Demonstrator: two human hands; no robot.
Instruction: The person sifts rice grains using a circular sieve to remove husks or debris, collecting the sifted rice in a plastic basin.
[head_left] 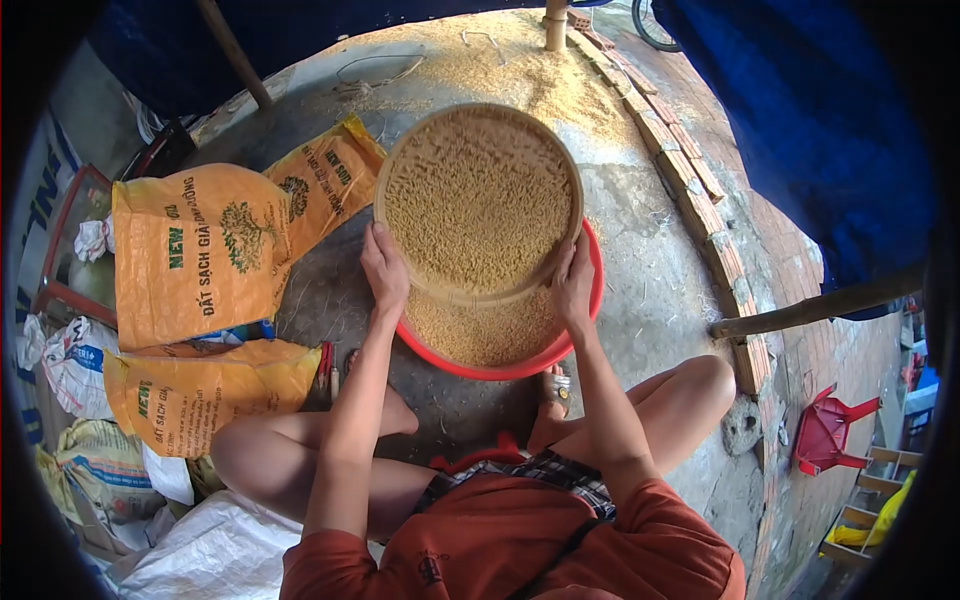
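Both my hands hold a round sieve (478, 290) by its rim, over a red basin (598, 285). My left hand (383, 268) grips the lower left of the rim, and my right hand (573, 283) grips the lower right. A layer of tan grain (475, 200) covers most of the sieve's mesh. Below it, more yellowish grain (480, 335) lies in the basin, partly hidden by the sieve. The fingers under the rim are mostly out of sight.
Orange printed sacks (200, 250) stand at my left, with white sacks (210, 550) nearer me. Grain husks (570, 85) are scattered on the concrete ahead. A row of bricks (690, 190) runs along the right, beside a wooden pole (820, 310) and a red plastic stool (832, 432).
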